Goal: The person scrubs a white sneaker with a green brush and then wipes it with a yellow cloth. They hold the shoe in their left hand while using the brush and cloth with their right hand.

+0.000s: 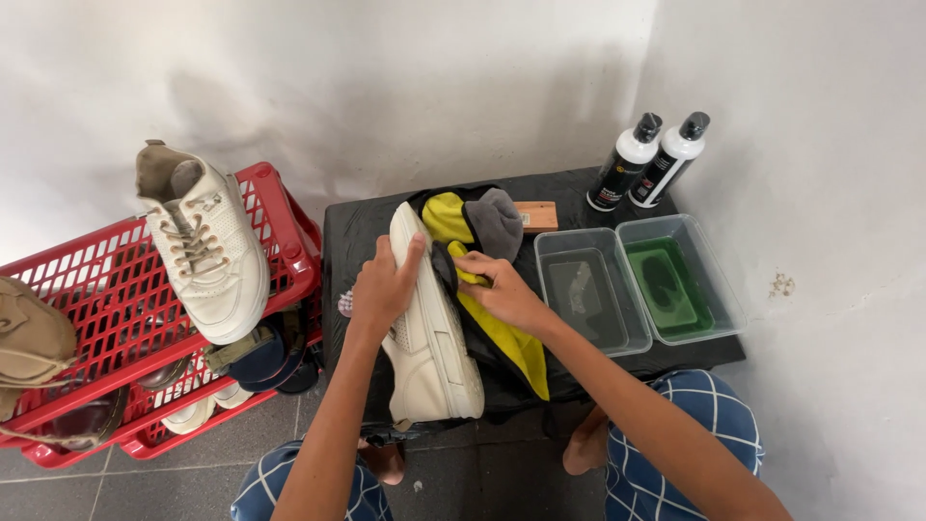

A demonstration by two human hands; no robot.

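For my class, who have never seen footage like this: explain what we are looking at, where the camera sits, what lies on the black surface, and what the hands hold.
There is no machine here, only a person's two bare hands. The single picture comes from a camera worn on that person's head, looking down, so the arms enter from the bottom edge.

The left hand grips a white sneaker turned on its side on a low black table. The right hand presses a yellow and grey cloth against the shoe's sole edge.

Also on the table: two clear plastic tubs, one holding clear liquid and one holding green liquid, two white bottles with black caps, and a small wooden block.

To the left stands a red plastic rack with a second white sneaker on top and other shoes.
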